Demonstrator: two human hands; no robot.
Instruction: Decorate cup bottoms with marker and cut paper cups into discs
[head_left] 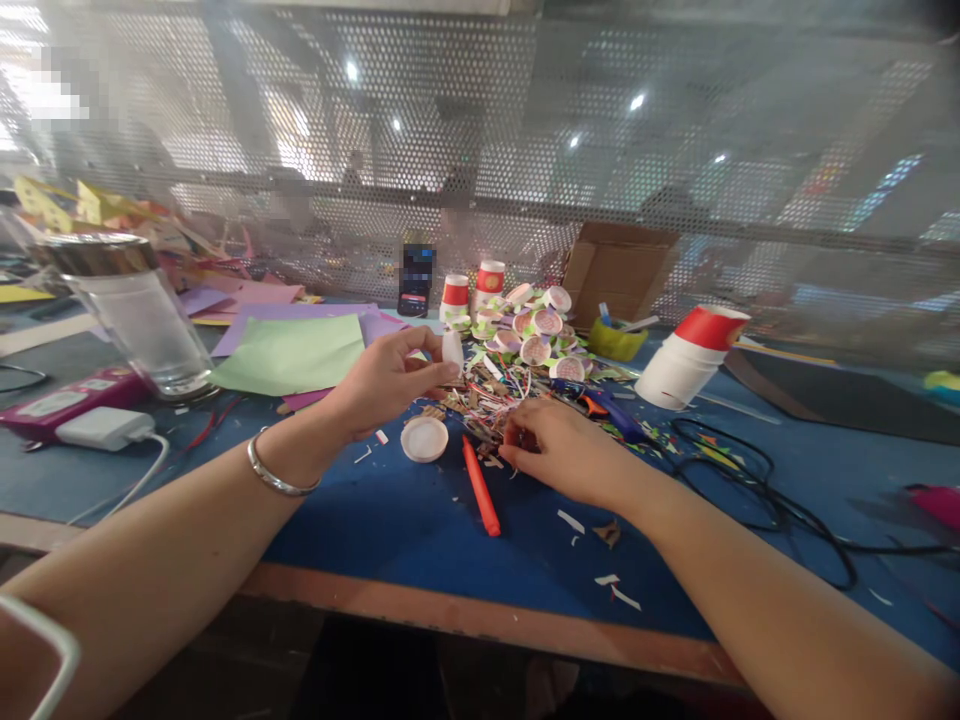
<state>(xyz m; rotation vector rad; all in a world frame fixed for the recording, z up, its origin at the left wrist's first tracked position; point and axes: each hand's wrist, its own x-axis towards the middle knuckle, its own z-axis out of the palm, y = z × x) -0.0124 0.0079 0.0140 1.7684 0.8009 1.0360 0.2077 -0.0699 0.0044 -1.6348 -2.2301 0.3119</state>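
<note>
My left hand is raised over the table, thumb and fingers pinching a small white paper cup base seen nearly edge-on. My right hand is at the near edge of a heap of paper scraps. Its fingers are curled together, and what they grip, if anything, is hidden. Between the hands, a white cup base lies flat. Beside it is a red marker-like stick. Behind the scraps rises a pile of round cup bases with green and purple paper strips.
Red-and-white paper cups tilt at the right, near a black cable and a blue-handled tool. A glass bottle, coloured paper sheets and a white charger lie left. A phone stands behind.
</note>
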